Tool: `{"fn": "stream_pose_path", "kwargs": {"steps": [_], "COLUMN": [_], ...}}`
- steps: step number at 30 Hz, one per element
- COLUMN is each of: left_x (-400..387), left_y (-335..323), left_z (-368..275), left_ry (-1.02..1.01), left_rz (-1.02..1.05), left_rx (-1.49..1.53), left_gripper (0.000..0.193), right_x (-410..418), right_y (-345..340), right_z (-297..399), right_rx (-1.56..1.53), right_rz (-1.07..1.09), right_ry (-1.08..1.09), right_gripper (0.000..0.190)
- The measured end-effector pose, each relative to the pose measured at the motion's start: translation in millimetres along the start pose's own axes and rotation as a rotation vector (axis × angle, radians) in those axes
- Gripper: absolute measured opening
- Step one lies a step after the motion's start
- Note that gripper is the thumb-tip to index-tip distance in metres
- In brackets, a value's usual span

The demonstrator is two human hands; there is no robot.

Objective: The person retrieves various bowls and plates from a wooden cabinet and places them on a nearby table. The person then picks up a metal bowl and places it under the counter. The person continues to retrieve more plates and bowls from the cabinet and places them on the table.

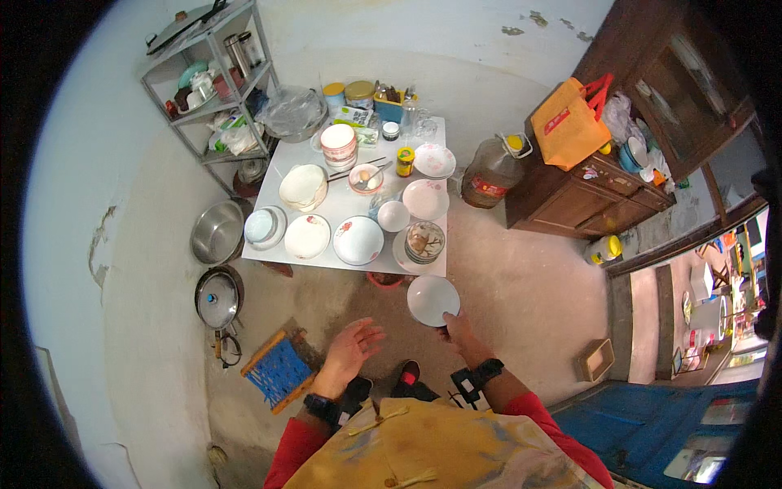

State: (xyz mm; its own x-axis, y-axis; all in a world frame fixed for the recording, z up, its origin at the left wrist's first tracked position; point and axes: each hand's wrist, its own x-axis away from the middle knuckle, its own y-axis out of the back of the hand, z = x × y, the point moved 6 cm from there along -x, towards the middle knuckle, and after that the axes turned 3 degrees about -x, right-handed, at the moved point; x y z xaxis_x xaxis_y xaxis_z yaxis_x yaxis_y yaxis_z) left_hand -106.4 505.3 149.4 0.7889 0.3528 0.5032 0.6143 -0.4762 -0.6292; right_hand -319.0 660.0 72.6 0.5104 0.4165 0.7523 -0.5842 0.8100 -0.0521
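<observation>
My right hand (458,330) grips the rim of a white bowl (433,300), thumb on the inside, just off the table's front edge. To its left, my left hand (354,348) is held over the floor, fingers apart, with nothing in it. Before me stands a white-topped table (293,269) crowded with dishes. Near its front edge are a stack of patterned bowls (424,242), a white plate with a red flower (358,239), another such plate (307,236) and a pale blue bowl (261,226). Farther back, a small bowl (366,179) holds eggs and a spoon.
A blue woven folding stool (278,370) stands on the floor at left, near a steel basin (218,232) and a lidded pan (217,298). A large plastic jug (489,174) is right of the table, beside a wooden cabinet (574,205). Metal shelves (211,110) stand back left.
</observation>
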Motion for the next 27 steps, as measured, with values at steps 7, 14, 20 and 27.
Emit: {"fn": "stream_pose_path", "kwargs": {"steps": [7,14,20,27], "left_x": [-72,-134,-188,-250], "left_y": [-73,-82,-43,26], "left_z": [21,4,-35,-85], "left_ry": [0.146,0.110,0.074,-0.010], "left_rz": [0.020,0.018,0.026,-0.170], "left_rx": [-0.144,-0.049,0.148,0.118], "left_gripper": [0.041,0.047,0.050,0.057], "right_x": [28,-2,-86,-188], "right_y": [33,-7,-57,-96], "right_z": [78,141,184,237], "right_rx": [0.168,0.518,0.708,0.792], "right_rz": [0.040,0.206,0.271,0.433], "right_ry": [0.237,0.328,0.331,0.269], "right_gripper": [0.042,0.040,0.045,0.046]}}
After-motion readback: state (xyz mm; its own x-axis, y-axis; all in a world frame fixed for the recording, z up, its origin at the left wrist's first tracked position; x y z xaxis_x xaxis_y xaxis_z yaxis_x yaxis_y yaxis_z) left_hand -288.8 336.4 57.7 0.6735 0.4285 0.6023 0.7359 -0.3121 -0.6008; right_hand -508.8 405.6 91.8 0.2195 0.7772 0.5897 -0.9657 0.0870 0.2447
